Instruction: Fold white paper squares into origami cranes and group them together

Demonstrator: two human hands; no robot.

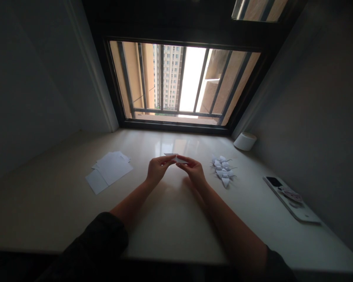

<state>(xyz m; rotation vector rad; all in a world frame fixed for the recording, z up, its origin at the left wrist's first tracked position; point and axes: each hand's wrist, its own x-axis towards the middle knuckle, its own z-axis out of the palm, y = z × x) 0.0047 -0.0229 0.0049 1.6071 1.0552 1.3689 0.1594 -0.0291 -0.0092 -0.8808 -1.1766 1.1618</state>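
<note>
My left hand and my right hand meet above the middle of the pale table, just in front of the window. Both pinch a small folded white paper piece between fingertips, the left at its left end, the right at its right end. The paper is held a little above the tabletop. A loose stack of white paper sheets lies to the left of my left hand. A heap of several folded white paper figures lies to the right of my right hand.
A barred window fills the wall behind the table. A small white round container stands at the back right corner. A white tray holding a dark phone lies along the right wall. Walls close in on both sides.
</note>
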